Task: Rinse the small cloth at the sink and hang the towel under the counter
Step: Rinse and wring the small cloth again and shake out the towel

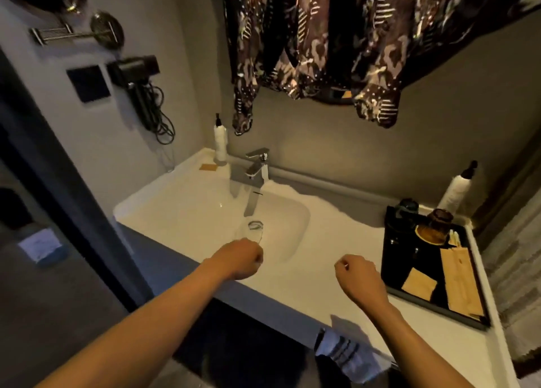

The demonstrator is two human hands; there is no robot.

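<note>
Both hands are over the front of the white counter (336, 221), fingers curled into loose fists, nothing visibly gripped. Left hand (238, 259) sits at the near rim of the sink basin (281, 212), just in front of the drain (255, 225); right hand (358, 276) is over bare counter between basin and the black tray (392, 241). Hands well apart from each other. Towel (342, 351), white with dark stripes, hangs under the counter's front edge, below the right forearm. Small cloth: can't pick it out, the view is dim and soft, so it could be balled in a fist, but I can't tell. Chrome faucet (257, 165) is behind the basin, with no clear stream visible. A soap bottle (220, 142) stands in the back left corner, and patterned fabric (322, 36) hangs above.
</note>
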